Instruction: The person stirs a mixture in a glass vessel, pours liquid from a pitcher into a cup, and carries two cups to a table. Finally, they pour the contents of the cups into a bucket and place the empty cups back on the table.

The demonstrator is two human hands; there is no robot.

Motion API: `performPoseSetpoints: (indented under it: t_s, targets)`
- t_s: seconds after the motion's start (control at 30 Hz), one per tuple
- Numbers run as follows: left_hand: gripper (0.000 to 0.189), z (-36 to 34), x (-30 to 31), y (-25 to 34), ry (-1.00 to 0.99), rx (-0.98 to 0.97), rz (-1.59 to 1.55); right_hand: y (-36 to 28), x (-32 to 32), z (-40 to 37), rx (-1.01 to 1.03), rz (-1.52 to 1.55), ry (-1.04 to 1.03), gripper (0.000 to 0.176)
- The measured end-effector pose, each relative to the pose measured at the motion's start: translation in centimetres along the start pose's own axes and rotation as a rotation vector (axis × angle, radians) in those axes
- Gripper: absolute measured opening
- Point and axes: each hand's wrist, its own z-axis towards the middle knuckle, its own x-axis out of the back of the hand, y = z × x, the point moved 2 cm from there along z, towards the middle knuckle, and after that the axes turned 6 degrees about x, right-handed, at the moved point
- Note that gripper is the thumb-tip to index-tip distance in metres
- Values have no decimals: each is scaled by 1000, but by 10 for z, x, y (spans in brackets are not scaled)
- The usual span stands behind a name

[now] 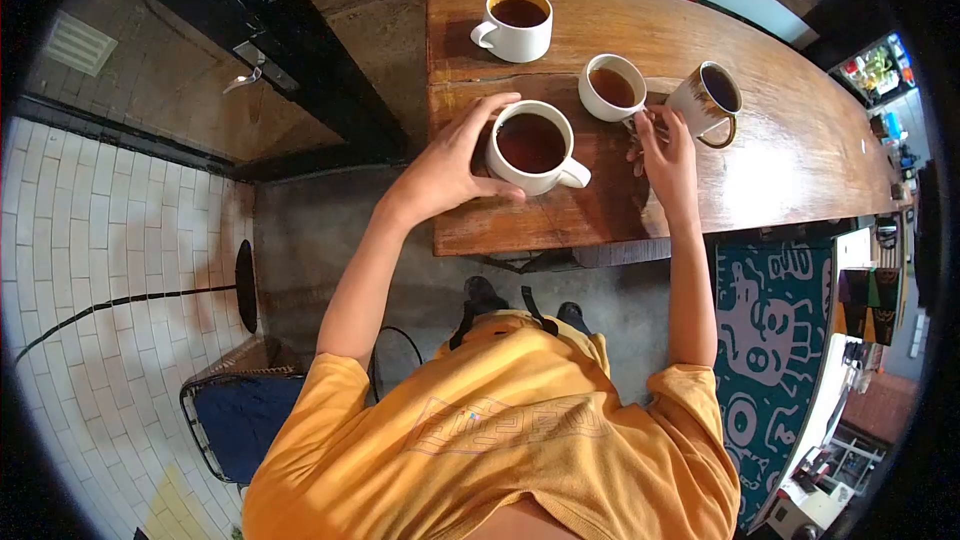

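Observation:
A large white mug (494,152) of dark brown liquid stands on the wooden table, its handle pointing right. My left hand (470,155) curves around its left side, fingers near the top of the rim and thumb at the bottom. To the upper right is a smaller white cup (597,105) with a lighter amber-brown liquid. My right hand (663,145) has its fingers closed at the lower right of this cup, where the handle would be; the fingers hide the grip itself. Right beside that hand stands a brown-and-white mug (688,100) with dark liquid.
At the table's far left stands another white mug (519,42) with a yellow inside. The wooden table (800,140) stretches away to the right. A dark-framed door with a metal handle (245,78) is at the left, and a blue-seated chair (240,415) stands lower left.

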Motion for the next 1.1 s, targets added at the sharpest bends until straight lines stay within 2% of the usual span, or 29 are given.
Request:
performPoseSetpoints:
  t_s: [0.03, 0.1, 0.13, 0.17, 0.23, 0.27, 0.3, 0.37, 0.43, 0.47, 0.57, 0.7, 0.9, 0.97, 1.1]
  targets:
    - [99, -1, 3, -3, 2, 2, 1, 4, -1, -1, -41, 136, -22, 28]
    - [94, -1, 9, -12, 2, 37, -18, 9, -4, -4, -43, 216, -26, 28]
    - [80, -5, 10, -12, 95, -16, -10, 10, -6, -5, -44, 294, -26, 28]
    - [80, -13, 10, -10, 98, -14, -8, 10, -6, -6, -42, 296, -29, 28]
    - [62, -34, 10, 0, 338, 139, 124, 8, -8, -8, -46, 328, -60, 27]
    - [46, -45, 3, 1, 455, 121, -7, 4, -7, -9, -55, 331, -63, 27]
    - [42, -54, -6, 9, 537, 141, -36, 2, -7, -10, -58, 334, -63, 27]
    - [43, -61, -33, 23, 516, 136, -110, 0, -7, -12, -48, 317, -73, 31]
    - [45, -58, -61, 28, 483, 126, 15, 0, -6, -11, -57, 322, -95, 33]
    - [47, -56, -72, 35, 511, 146, 142, 0, -6, -10, -65, 327, -107, 36]
    - [38, -51, -88, 31, 654, 85, 329, 1, -6, -10, -83, 346, -131, 37]
    - [35, -48, -92, 30, 703, 161, 372, 2, -5, -8, -42, 327, -152, 37]
    - [35, -47, -101, 37, 820, 146, 378, 0, -5, -7, -89, 338, -161, 37]
    - [34, -43, -102, 38, 811, 41, 369, 2, -5, -8, -105, 338, -160, 36]
    - [31, -38, -96, 36, 847, 68, 348, 1, -6, -7, -106, 330, -150, 36]
